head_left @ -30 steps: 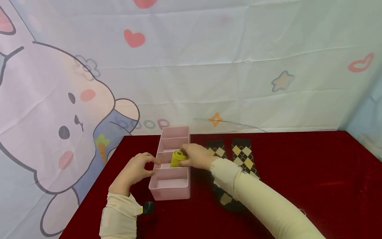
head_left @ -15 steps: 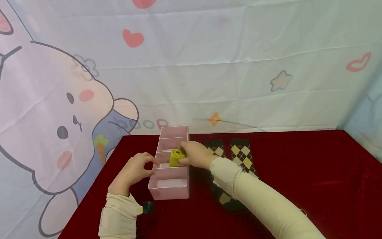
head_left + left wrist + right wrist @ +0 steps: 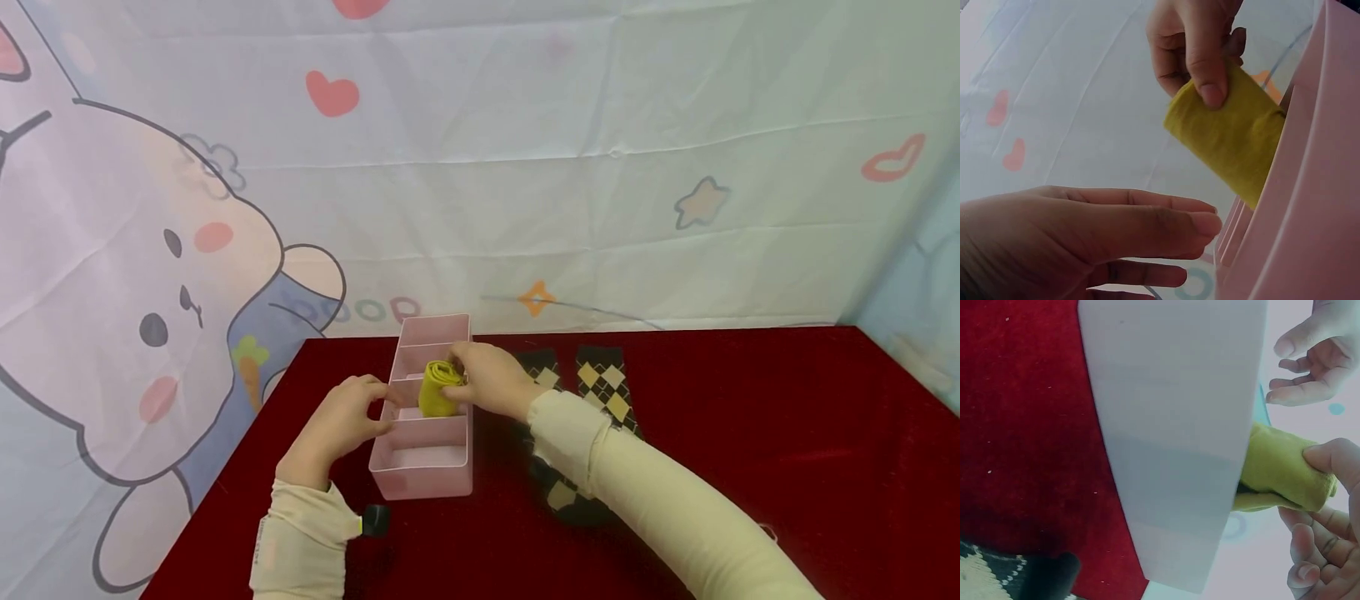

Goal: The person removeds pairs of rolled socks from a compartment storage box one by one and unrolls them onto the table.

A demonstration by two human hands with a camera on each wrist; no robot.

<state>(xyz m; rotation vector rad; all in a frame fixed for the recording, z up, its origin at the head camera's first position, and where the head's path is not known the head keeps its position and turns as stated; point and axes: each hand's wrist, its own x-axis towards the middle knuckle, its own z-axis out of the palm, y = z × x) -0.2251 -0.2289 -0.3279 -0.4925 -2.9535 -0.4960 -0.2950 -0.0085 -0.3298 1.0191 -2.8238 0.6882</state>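
My right hand (image 3: 491, 379) pinches a rolled-up yellow sock (image 3: 437, 390) between thumb and fingers. The roll stands upright in one compartment of the pink divided box (image 3: 420, 482), its spiral end facing up. In the left wrist view, the yellow sock (image 3: 1232, 134) sticks out above the pink wall, its lower end hidden inside. My left hand (image 3: 341, 425) is at the box's left rim, thumb and fingers apart and holding nothing. From the right wrist, the left hand (image 3: 1316, 359) shows beyond the box wall (image 3: 1172, 444), with relaxed fingers.
Two dark argyle socks (image 3: 603, 387) lie flat on the red cloth (image 3: 750, 433) to the right of the box, partly under the right forearm. A printed curtain (image 3: 525, 167) hangs behind the table.
Over the last second my right hand has raised the yellow roll slightly in its compartment and shifted it a little left. The left hand has stayed at the rim.
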